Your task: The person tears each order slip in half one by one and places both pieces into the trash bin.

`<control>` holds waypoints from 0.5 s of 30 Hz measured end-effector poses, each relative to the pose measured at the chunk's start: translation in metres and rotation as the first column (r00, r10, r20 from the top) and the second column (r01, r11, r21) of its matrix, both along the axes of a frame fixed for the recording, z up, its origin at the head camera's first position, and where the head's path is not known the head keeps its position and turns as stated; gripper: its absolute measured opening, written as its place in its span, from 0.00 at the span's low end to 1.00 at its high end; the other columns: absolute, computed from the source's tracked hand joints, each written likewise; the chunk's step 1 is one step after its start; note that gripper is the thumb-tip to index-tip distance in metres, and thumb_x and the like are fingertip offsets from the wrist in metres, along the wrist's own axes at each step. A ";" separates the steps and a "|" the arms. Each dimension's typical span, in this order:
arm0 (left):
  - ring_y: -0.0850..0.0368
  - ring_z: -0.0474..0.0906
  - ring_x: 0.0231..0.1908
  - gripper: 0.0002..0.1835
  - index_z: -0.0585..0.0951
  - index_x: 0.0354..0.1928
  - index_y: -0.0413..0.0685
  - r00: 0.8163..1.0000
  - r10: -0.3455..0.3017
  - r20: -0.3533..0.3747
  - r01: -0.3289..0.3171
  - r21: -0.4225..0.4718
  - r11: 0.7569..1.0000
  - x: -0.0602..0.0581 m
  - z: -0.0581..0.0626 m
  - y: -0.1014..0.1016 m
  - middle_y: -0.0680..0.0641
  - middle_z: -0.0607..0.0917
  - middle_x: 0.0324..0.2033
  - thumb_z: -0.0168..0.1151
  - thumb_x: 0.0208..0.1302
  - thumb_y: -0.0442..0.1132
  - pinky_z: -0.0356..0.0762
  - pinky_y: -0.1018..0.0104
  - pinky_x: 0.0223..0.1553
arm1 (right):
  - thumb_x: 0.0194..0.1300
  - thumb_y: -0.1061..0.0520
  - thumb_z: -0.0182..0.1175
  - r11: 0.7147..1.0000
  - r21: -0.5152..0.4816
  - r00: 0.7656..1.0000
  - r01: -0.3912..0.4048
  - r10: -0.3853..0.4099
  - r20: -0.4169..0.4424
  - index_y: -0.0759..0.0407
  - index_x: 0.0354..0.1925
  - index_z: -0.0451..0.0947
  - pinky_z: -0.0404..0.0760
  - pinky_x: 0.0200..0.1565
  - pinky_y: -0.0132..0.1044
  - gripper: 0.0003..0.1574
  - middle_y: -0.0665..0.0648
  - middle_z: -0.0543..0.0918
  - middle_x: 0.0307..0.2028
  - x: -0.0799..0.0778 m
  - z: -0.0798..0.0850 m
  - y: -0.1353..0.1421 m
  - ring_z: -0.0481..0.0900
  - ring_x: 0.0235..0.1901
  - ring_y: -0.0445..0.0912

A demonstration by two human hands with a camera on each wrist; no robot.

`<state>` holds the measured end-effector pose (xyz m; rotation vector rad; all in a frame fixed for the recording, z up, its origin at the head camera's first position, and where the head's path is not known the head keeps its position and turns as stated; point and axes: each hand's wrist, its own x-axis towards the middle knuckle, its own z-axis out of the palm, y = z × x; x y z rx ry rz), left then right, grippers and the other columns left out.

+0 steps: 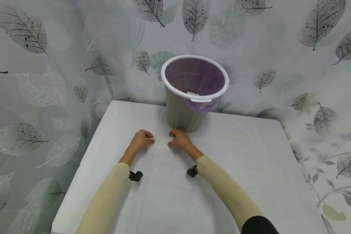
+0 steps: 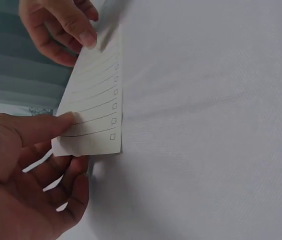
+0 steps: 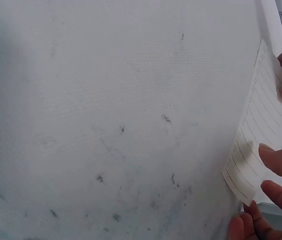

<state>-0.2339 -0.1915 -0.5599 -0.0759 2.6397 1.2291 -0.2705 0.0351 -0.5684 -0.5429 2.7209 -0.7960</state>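
Observation:
A small checklist sheet (image 1: 158, 146), off-white with ruled lines and a column of little boxes, lies between my hands on the white-covered table. My left hand (image 1: 141, 139) pinches one end of it. In the left wrist view the left thumb (image 2: 63, 123) lies on top, with the fingers beneath the edge. At the other end, my right hand (image 1: 180, 139) holds the sheet. The right wrist view has the right thumb (image 3: 281, 162) over the ruled face and curled fingertips (image 3: 251, 210) at the corner. Whether that thumb presses the paper is hard to tell.
Just beyond my right hand stands a grey trash bin (image 1: 179, 112) with a white rim and a purple liner (image 1: 206, 105). A white piece (image 1: 192, 93) shows inside it. Leaf-patterned curtains (image 1: 117, 48) surround the white table (image 1: 245, 156) at the back and sides.

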 end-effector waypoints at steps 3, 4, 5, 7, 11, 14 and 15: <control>0.49 0.80 0.39 0.06 0.88 0.41 0.39 0.999 -0.035 -0.012 0.035 -0.002 0.999 -0.001 0.004 0.000 0.45 0.87 0.36 0.71 0.65 0.34 0.77 0.54 0.43 | 0.62 0.56 0.77 0.999 -0.028 0.999 -0.030 0.029 -0.042 0.60 0.56 0.82 0.76 0.56 0.46 0.26 0.59 0.83 0.50 0.001 0.002 0.003 0.77 0.52 0.53; 0.49 0.80 0.39 0.06 0.88 0.41 0.40 0.999 -0.047 -0.017 0.047 -0.001 0.999 -0.001 0.005 0.000 0.46 0.87 0.36 0.71 0.65 0.35 0.77 0.53 0.43 | 0.63 0.56 0.76 0.998 -0.046 0.998 -0.043 0.041 -0.055 0.61 0.56 0.82 0.76 0.57 0.46 0.25 0.59 0.83 0.51 0.001 0.004 0.004 0.78 0.53 0.53; 0.49 0.80 0.39 0.06 0.88 0.41 0.40 0.998 -0.057 -0.022 0.057 0.002 0.998 -0.001 0.006 0.001 0.46 0.87 0.35 0.71 0.65 0.35 0.77 0.53 0.44 | 0.64 0.56 0.75 0.996 -0.063 0.997 -0.056 0.052 -0.065 0.61 0.56 0.83 0.75 0.57 0.46 0.24 0.59 0.84 0.51 0.001 0.005 0.005 0.78 0.53 0.53; 0.50 0.80 0.39 0.06 0.89 0.41 0.40 0.996 -0.077 -0.038 0.077 0.008 0.997 -0.001 0.009 0.001 0.47 0.88 0.35 0.72 0.65 0.35 0.77 0.53 0.44 | 0.66 0.57 0.73 0.990 -0.116 0.995 -0.080 0.071 -0.077 0.62 0.55 0.84 0.75 0.58 0.47 0.21 0.60 0.85 0.50 0.001 0.008 0.008 0.79 0.53 0.54; 0.50 0.80 0.39 0.06 0.89 0.41 0.40 0.992 -0.104 -0.067 0.107 0.034 0.994 0.000 0.014 0.004 0.47 0.88 0.35 0.72 0.66 0.35 0.77 0.53 0.43 | 0.69 0.58 0.69 0.974 -0.198 0.992 -0.108 0.093 -0.080 0.62 0.53 0.85 0.76 0.57 0.46 0.16 0.60 0.87 0.47 0.000 0.013 0.014 0.81 0.51 0.54; 0.50 0.81 0.39 0.06 0.89 0.41 0.41 0.991 -0.113 -0.074 0.117 0.056 0.992 0.000 0.016 0.008 0.47 0.89 0.35 0.73 0.66 0.36 0.77 0.53 0.43 | 0.71 0.57 0.67 0.969 -0.230 0.996 -0.088 0.078 -0.051 0.61 0.52 0.87 0.77 0.56 0.46 0.13 0.58 0.87 0.46 0.001 0.016 0.017 0.82 0.50 0.53; 0.50 0.81 0.39 0.07 0.89 0.41 0.41 0.990 -0.115 -0.075 0.120 0.061 0.991 0.000 0.017 0.009 0.47 0.89 0.36 0.73 0.66 0.37 0.77 0.53 0.43 | 0.72 0.57 0.67 0.967 -0.240 0.996 -0.081 0.073 -0.043 0.60 0.51 0.87 0.78 0.55 0.46 0.13 0.57 0.87 0.45 0.001 0.016 0.019 0.82 0.49 0.52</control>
